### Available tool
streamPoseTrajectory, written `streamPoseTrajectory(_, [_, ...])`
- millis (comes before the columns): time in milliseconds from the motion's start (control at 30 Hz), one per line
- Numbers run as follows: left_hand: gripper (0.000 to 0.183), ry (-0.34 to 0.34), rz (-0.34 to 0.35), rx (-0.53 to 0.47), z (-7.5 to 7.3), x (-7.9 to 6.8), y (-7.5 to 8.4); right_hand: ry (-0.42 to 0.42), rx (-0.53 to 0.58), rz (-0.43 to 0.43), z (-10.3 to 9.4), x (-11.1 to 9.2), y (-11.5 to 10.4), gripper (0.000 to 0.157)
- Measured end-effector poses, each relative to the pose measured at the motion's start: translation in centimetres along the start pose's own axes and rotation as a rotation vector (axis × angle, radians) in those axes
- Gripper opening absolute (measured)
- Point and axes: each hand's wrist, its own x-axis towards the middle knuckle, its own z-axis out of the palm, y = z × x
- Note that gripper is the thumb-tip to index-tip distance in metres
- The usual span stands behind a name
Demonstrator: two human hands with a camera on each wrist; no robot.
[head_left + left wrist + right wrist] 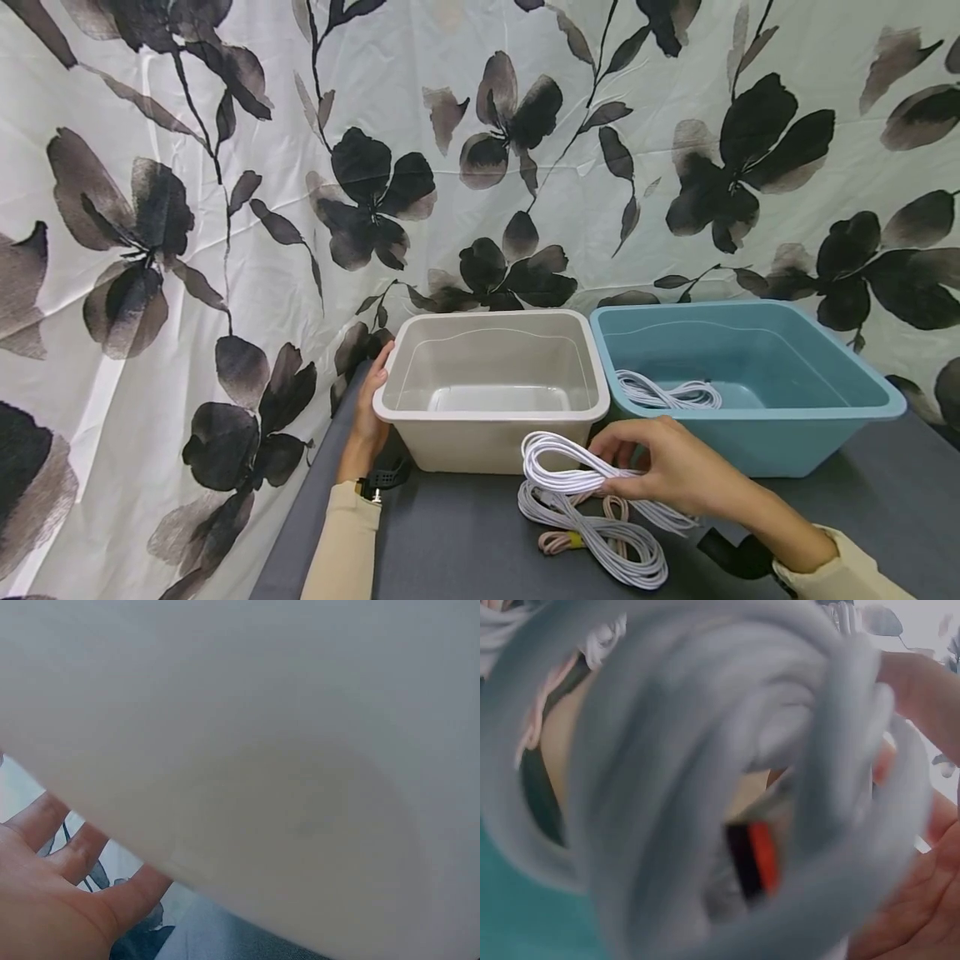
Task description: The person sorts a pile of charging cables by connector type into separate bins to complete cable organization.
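The right hand (667, 462) pinched a white cord bundle (558, 481) midway, apparently keeping its loops together, over another white coil (626, 550) and tan cord (553, 543). The left hand (369, 408), well apart, lay straight-fingered against the beige bin (480, 446), presumably steadying it.

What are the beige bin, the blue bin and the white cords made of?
Beige bin: probably hard plastic, slightly shiny, as light glints off its smooth floor.
Blue bin: likely plastic too, with smooth walls and a rounded, molded-looking rim.
White cords: bendy and smooth-looking, coiled in soft loops; maybe plastic-coated, maybe woven. I can't tell.
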Motion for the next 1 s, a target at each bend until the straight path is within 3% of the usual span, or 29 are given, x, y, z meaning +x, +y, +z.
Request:
streamPoseTrajectory(300, [0.056,-0.006,0.001,0.021,0.0,0.0,-0.2,0.038,-0.051,-0.063,-3.9,0.1,-1.0,0.028])
streamPoseTrajectory(567, [0.054,-0.008,-0.017,0.026,0.1,0.2,-0.1,0.137,-0.192,-0.134,-8.4,0.4,-1.3,0.032])
streamPoseTrajectory(1000, [0.056,-0.01,-0.007,0.02,-0.2,0.3,-0.1,0.222,-0.27,-0.036,-14.3,2.1,1.9,0.038])
